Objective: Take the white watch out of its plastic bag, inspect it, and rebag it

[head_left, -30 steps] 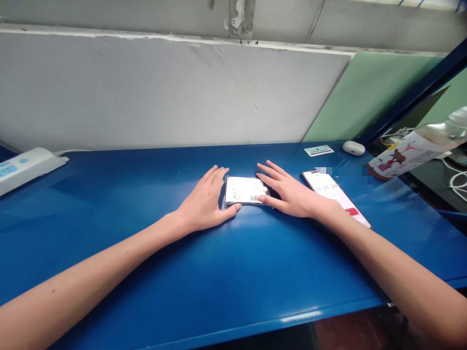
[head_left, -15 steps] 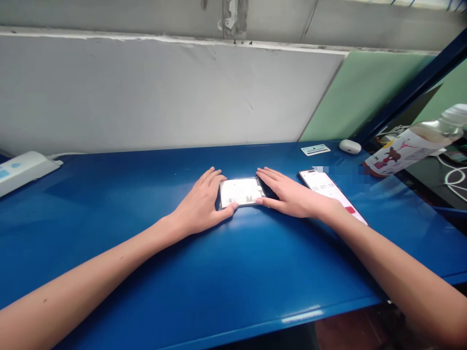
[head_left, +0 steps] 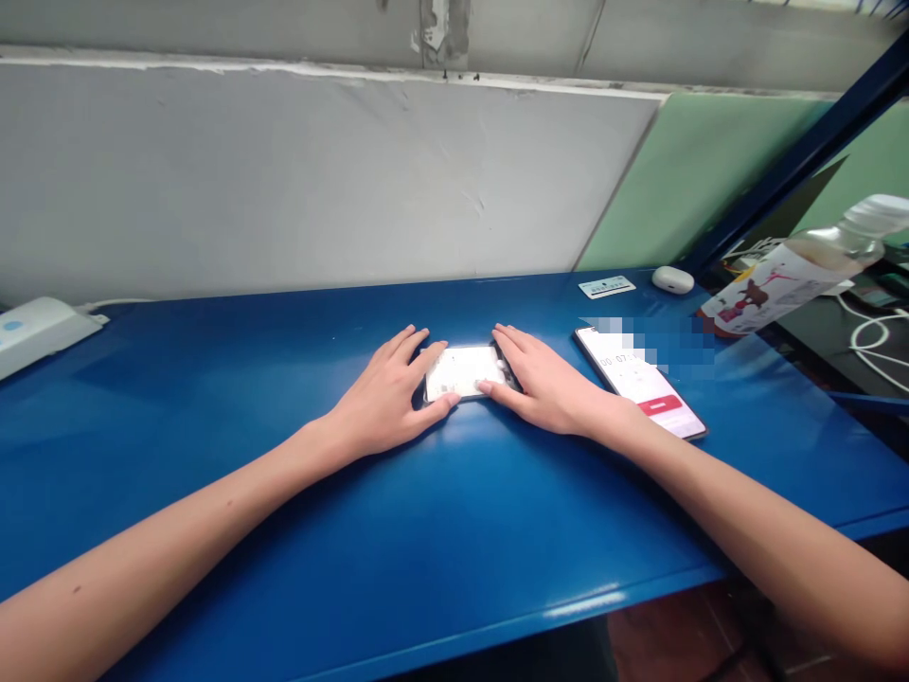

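Note:
A flat white rectangular pack (head_left: 465,367) with dark print and shiny, clear-looking edges lies on the blue table between my hands. My left hand (head_left: 383,393) holds its left end, the index finger at the far edge and the thumb at the near edge. At the right end, my right hand (head_left: 543,384) grips it with the thumb on the near edge and the fingers by the far corner. The right fingers hide that corner. Just right of my right hand lies a phone (head_left: 686,417) showing a timer, part of its screen blurred out.
A card (head_left: 606,287) and a white earbud case (head_left: 672,279) lie at the back right of the blue table (head_left: 213,379). A tilted drink bottle (head_left: 788,275) stands beyond them near a white cable (head_left: 870,332). A white power strip (head_left: 43,336) is at the far left, below the wall.
My left index finger has moved onto the pack's far edge. My right hand has shifted slightly left and its thumb reaches further in. The view has moved a little.

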`<move>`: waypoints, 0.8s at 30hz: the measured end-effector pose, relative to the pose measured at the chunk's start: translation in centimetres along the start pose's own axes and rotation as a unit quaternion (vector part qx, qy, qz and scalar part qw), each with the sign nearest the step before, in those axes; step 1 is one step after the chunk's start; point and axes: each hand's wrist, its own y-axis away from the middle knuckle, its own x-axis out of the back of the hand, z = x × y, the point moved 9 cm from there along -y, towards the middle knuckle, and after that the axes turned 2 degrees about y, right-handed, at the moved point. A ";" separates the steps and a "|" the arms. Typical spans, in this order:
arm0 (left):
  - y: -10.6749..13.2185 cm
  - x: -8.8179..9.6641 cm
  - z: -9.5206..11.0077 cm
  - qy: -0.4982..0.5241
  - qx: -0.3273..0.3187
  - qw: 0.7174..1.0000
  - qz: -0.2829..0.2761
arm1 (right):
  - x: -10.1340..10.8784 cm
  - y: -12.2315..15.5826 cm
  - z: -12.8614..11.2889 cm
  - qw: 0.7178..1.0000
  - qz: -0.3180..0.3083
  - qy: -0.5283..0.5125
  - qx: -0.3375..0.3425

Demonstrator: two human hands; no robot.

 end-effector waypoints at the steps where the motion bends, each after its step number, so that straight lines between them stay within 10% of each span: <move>1: 0.0 0.0 0.0 0.001 -0.002 1.000 0.002 | -0.1 0.0 -0.2 1.000 0.004 -0.002 0.004; 24: 0.1 0.1 0.0 0.008 0.004 1.000 0.005 | -0.3 0.0 0.1 0.999 -0.011 0.022 0.037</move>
